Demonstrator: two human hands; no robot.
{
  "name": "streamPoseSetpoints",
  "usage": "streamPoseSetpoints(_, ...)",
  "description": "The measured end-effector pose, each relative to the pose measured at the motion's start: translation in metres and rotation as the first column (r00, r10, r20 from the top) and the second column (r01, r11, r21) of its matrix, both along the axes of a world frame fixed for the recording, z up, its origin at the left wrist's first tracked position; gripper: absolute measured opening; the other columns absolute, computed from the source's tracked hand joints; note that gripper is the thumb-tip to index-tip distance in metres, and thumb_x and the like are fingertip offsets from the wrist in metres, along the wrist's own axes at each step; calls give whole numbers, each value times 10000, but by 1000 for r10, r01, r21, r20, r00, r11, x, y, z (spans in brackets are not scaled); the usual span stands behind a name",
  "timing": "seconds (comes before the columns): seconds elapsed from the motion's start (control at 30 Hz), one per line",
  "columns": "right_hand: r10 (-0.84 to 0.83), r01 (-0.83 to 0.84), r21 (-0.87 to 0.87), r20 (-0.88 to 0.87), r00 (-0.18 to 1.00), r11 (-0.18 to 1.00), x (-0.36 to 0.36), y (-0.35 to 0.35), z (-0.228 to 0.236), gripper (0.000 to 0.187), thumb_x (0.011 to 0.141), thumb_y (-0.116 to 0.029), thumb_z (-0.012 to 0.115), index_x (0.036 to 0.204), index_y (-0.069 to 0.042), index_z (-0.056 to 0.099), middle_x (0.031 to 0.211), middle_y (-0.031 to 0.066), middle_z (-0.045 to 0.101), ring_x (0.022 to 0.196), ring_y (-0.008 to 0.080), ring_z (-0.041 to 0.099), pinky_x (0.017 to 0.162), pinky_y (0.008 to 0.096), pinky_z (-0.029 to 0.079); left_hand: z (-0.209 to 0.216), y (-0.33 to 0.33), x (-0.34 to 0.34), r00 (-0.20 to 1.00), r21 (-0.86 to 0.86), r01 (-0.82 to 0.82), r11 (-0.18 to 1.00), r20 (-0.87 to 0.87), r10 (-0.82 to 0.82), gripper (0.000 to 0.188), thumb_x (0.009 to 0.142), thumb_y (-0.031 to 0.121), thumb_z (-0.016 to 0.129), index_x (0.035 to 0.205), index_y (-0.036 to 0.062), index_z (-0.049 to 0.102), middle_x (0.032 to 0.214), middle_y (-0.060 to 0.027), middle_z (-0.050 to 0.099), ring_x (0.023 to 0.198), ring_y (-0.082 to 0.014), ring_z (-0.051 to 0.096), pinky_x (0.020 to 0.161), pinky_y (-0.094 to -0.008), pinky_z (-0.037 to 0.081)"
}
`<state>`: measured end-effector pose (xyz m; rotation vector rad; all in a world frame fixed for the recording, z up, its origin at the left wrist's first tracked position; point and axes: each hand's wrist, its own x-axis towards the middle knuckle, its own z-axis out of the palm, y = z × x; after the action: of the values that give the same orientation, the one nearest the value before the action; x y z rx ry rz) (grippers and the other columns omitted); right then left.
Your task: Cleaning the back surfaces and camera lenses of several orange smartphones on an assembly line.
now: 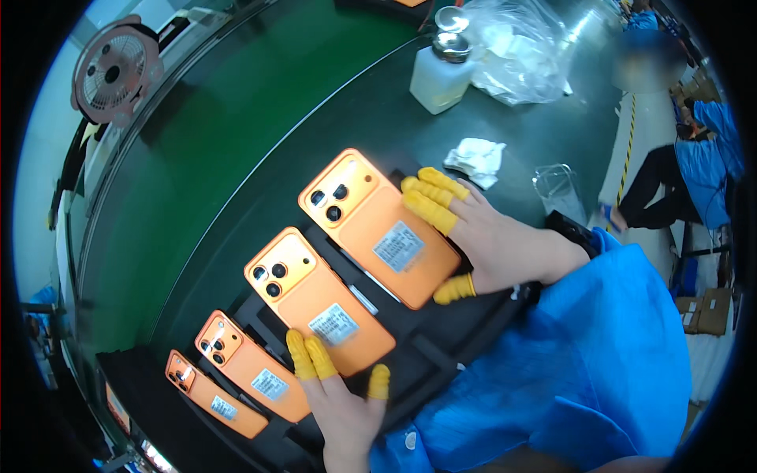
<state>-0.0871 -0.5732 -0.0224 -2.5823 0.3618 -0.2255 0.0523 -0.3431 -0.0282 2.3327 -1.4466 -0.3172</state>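
Observation:
Several orange phones lie back side up in a row on a black tray (430, 355), each with a camera block and a white printed label. My right hand (493, 240), in yellow finger cots, grips the rightmost phone (378, 229), its fingers along the right edge and thumb by the lower corner. Yellow cots also cover fingers of my left hand (343, 402). Two of its fingertips rest at the lower left edge of the second phone (315, 303), and the thumb stands apart near its bottom end. Farther left lie a third phone (248, 363) and a fourth phone (209, 390).
Beyond the tray is a dark green bench with a white pump bottle (441, 79), a clear plastic bag (520, 51) and a crumpled white wipe (475, 162). A pink fan (114, 71) stands far left. At right, another person in blue (702, 177) sits beyond the bench.

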Motion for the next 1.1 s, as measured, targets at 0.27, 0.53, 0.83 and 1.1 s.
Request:
streamPoseSetpoints(0.27, -532, 540, -154, 92, 842, 828, -39, -28, 51, 408, 718, -161, 645, 1091, -57, 516, 1007, 112, 550, 895, 276, 543, 766, 361, 439, -3, 6, -1, 983, -205, -93, 974, 135, 122, 632, 735, 165, 646, 1217, -90, 325, 1258, -258, 330, 1185, -397, 315, 978, -417, 289)
streamPoseSetpoints(0.53, -496, 460, -245, -110, 861, 853, -18, -91, 9, 270, 731, -189, 642, 960, -57, 590, 921, 114, 548, 840, 265, 557, 738, 329, 448, -1, 3, -2, 982, -405, -164, 900, 19, 188, 517, 705, 58, 638, 1150, -76, 414, 1014, -184, 454, 896, -295, 493, 779, -342, 426)
streamPoseSetpoints(0.83, -396, 394, 43, 44, 917, 918, -7, -96, 49, 147, 803, -125, 563, 867, 7, 574, 808, 94, 604, 759, 173, 559, 687, 286, 434, 4, 5, -17, 993, -441, -107, 891, 0, 120, 447, 724, 71, 629, 1123, -46, 463, 1039, -192, 481, 927, -318, 511, 783, -347, 440)
streamPoseSetpoints(1.1, -10, -32, 583, 68, 998, 812, 15, -13, 75, 215, 831, -192, 504, 900, 3, 563, 801, 71, 596, 751, 138, 541, 693, 260, 413, 28, -34, -33, 974, -537, -25, 843, -201, -100, 683, 735, 245, 675, 1264, -6, 325, 1158, -135, 462, 1049, -238, 468, 883, -332, 364)
